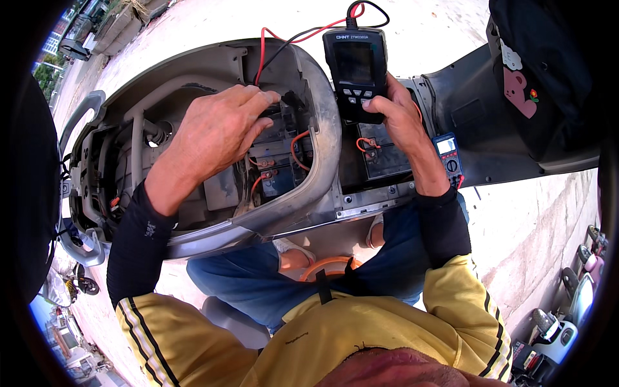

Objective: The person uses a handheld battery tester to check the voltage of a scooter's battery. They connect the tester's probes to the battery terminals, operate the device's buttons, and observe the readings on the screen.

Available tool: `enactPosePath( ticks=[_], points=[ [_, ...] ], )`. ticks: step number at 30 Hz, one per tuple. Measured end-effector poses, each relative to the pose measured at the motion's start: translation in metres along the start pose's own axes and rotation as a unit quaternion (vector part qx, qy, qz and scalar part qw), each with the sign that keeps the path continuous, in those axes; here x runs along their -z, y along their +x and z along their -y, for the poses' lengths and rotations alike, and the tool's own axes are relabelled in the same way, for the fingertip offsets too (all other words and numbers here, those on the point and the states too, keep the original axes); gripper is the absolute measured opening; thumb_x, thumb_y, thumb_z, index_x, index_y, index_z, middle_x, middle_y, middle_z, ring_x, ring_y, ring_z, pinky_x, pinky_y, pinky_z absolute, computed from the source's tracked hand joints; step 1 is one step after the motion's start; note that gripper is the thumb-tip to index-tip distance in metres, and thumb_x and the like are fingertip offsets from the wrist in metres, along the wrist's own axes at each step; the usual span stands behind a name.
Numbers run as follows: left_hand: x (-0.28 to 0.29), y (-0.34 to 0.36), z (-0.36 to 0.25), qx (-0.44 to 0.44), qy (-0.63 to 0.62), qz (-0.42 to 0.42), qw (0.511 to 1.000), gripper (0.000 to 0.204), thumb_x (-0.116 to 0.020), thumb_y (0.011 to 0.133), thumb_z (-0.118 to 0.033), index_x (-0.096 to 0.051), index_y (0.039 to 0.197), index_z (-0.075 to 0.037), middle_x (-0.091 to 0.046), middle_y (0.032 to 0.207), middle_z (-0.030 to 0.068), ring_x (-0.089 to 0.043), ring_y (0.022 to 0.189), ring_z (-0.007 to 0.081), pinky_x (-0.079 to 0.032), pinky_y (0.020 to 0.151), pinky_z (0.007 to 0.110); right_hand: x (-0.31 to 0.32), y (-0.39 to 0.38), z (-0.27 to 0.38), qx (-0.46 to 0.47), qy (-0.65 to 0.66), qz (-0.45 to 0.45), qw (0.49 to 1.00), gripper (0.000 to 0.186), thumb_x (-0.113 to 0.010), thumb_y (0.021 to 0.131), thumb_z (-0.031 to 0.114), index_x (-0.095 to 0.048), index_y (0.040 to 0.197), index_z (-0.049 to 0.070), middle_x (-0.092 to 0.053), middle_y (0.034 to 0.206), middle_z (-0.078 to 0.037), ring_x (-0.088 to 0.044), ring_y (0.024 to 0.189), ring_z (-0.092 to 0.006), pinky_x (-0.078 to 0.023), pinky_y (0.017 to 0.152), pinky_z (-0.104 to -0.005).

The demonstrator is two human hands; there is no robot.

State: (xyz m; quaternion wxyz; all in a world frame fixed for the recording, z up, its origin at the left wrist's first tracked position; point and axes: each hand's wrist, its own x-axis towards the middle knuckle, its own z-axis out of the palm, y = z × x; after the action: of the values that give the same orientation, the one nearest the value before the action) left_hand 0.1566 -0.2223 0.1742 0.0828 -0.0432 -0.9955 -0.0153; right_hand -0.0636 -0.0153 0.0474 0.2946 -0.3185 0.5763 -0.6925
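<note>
In my right hand [401,116] is a black handheld battery tester [353,64], held upright with its screen dark. My right thumb lies on its lower right button. Red and black leads [262,55] loop from the tester's top toward my left hand [216,132]. That hand reaches over the batteries [278,180] in the scooter's open body, fingers bent down and thumb lower. The red lead disappears behind its fingers, so whatever they grip is hidden. A black clip [293,100] shows just beyond the fingertips. Orange wires [300,151] join the battery terminals.
Another battery [387,158] with orange wires sits in the floorboard opening. A blue multimeter [447,155] rests beside my right wrist. Right of it hangs a dark cloth with a pink bear [519,93]. An orange bucket-like rim [332,266] shows between my legs. Parked scooters [561,338] stand at lower right.
</note>
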Motion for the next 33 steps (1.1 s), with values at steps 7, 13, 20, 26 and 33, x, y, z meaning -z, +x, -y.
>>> enactPosePath(
  ticks=[7,13,20,26,33],
  points=[
    [0.0006,0.0012,-0.0013,-0.001,0.001,0.005,1.0,0.035,-0.071,0.091,-0.01,-0.065,0.125,-0.006,-0.069,0.105,0.0134,-0.068,0.094,0.0347,-0.055,0.078,0.043,0.0014,0.0003,-0.0036,-0.004,-0.005,-0.003,1.0,0.054,-0.064,0.077,0.013,-0.06,0.128,-0.005,-0.065,0.109,-0.009,-0.056,0.101,-0.017,-0.043,0.096,-0.0304],
    [-0.0004,0.0005,-0.0005,0.002,0.003,0.009,1.0,0.036,-0.071,0.091,-0.01,-0.065,0.126,-0.006,-0.069,0.106,0.0134,-0.068,0.094,0.0347,-0.055,0.078,0.043,-0.0002,-0.0011,0.0006,-0.009,-0.01,-0.003,1.0,0.054,-0.064,0.077,0.013,-0.06,0.127,-0.005,-0.065,0.108,-0.008,-0.056,0.1,-0.0172,-0.043,0.096,-0.0309],
    [-0.0017,0.0003,0.0001,-0.003,-0.002,0.004,1.0,0.036,-0.071,0.091,-0.011,-0.065,0.126,-0.006,-0.068,0.106,0.0134,-0.068,0.094,0.0351,-0.055,0.077,0.043,0.0002,-0.0002,-0.0016,-0.005,-0.001,-0.001,1.0,0.052,-0.064,0.077,0.013,-0.06,0.126,-0.004,-0.065,0.107,-0.007,-0.057,0.099,-0.0163,-0.044,0.095,-0.0301],
    [-0.0011,-0.0005,0.0,-0.001,-0.003,0.007,1.0,0.035,-0.071,0.092,-0.012,-0.064,0.125,-0.006,-0.068,0.105,0.0134,-0.067,0.094,0.0353,-0.055,0.077,0.043,-0.0002,-0.0007,-0.0004,-0.009,0.01,0.006,1.0,0.05,-0.063,0.077,0.013,-0.061,0.124,-0.003,-0.065,0.106,-0.006,-0.057,0.098,-0.0148,-0.045,0.093,-0.0284],
    [-0.0008,-0.0004,-0.0015,0.004,-0.006,0.018,1.0,0.035,-0.071,0.092,-0.013,-0.064,0.125,-0.006,-0.067,0.105,0.0133,-0.067,0.094,0.0358,-0.054,0.077,0.044,-0.0006,-0.0009,-0.002,-0.009,0.033,0.011,0.999,0.051,-0.062,0.078,0.012,-0.06,0.126,-0.004,-0.066,0.107,-0.006,-0.057,0.098,-0.0145,-0.045,0.094,-0.0285]
  ],
)
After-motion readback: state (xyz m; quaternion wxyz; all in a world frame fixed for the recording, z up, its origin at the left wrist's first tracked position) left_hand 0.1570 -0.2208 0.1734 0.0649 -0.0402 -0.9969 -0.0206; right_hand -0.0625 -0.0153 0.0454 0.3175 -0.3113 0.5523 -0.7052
